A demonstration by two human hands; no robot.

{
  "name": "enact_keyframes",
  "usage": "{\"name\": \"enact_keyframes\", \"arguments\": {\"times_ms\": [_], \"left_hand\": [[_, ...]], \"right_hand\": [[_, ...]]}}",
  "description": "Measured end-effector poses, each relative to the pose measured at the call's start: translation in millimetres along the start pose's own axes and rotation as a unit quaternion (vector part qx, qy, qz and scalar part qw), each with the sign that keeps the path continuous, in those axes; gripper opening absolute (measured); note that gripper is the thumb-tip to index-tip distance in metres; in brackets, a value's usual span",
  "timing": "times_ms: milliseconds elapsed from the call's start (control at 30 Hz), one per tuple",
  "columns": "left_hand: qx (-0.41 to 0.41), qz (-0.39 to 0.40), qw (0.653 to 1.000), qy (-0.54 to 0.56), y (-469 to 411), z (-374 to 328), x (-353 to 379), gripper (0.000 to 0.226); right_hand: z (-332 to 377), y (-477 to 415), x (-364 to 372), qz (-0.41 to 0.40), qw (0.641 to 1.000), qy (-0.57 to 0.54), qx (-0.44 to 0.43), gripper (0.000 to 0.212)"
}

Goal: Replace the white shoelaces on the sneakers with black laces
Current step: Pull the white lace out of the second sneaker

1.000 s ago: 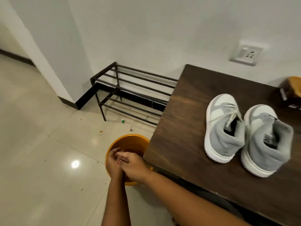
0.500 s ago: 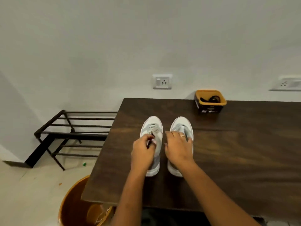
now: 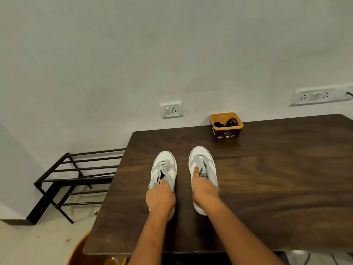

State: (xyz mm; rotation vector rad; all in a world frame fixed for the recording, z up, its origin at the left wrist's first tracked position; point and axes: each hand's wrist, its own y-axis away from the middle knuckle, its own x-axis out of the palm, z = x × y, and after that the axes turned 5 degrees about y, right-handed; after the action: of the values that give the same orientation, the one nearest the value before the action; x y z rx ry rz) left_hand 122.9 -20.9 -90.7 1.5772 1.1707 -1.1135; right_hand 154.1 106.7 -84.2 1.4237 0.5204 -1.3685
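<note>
White sneakers [image 3: 165, 156], two: left hand [image 3: 160, 197] on one, right hand [image 3: 205, 190] on other.

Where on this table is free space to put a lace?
Widest bare patch of the dark wooden table: right of the right white-and-grey sneaker, nearer than the yellow plastic tub. Smaller: left of the left sneaker. Crowded: the narrow strip between the sneakers.

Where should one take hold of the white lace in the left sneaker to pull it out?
Pinch the white lace at the slack crossing near the toe of the left sneaker, coming from above. There the strands stand loose off the tongue, and the left hand grips the heel end.
</note>
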Motion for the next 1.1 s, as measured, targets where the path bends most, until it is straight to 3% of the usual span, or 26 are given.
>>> {"name": "enact_keyframes", "arguments": {"times_ms": [167, 233, 333, 400, 500, 600, 733, 900, 1033, 1100], "left_hand": [[0.007, 0.076, 0.995, 0.062, 14.2, -3.9, -0.9, 0.039], [0.012, 0.080, 0.990, 0.112, 19.3, -2.0, -0.1, 0.031], [0.006, -0.022, 0.973, 0.231, 31.5, 3.5, 6.8, 0.011], [-0.013, -0.118, 0.944, 0.309, 39.8, 5.1, 10.7, 0.009], [-0.059, -0.123, 0.947, 0.290, 36.8, 5.8, 11.8, 0.041], [-0.095, -0.076, 0.945, 0.302, 21.6, 10.0, 8.8, 0.042], [-0.041, -0.098, 0.946, 0.307, 8.4, 18.0, 5.2, 0.015], [0.029, -0.072, 0.919, 0.387, -6.4, 28.5, -0.5, 0.013], [-0.049, -0.103, 0.863, 0.493, -27.3, 36.6, -21.4, 0.026], [-0.062, -0.112, 0.870, 0.476, -33.4, 38.0, -27.5, 0.027]], "right_hand": [[-45.0, 1.6, -8.6, -0.007, 1.000, -0.019, 0.020, 0.065], [-55.7, 6.2, -11.6, 0.008, 1.000, -0.017, 0.014, 0.066], [-56.6, 16.2, -13.8, -0.004, 0.999, 0.044, 0.005, 0.075], [-46.8, 19.9, -18.8, -0.081, 0.993, 0.092, -0.002, 0.067], [-23.7, 11.8, -23.9, -0.151, 0.984, 0.023, -0.093, 0.048], [2.4, 3.4, -22.3, -0.088, 0.977, -0.115, -0.158, 0.049], [21.8, -12.3, -11.7, -0.055, 0.974, -0.114, -0.187, 0.046], [27.6, -27.6, -3.2, -0.060, 0.971, -0.134, -0.188, 0.028], [24.6, -35.9, -3.2, -0.084, 0.969, -0.153, -0.177, 0.016], [24.9, -38.6, -3.0, -0.082, 0.969, -0.148, -0.180, 0.017]]}}
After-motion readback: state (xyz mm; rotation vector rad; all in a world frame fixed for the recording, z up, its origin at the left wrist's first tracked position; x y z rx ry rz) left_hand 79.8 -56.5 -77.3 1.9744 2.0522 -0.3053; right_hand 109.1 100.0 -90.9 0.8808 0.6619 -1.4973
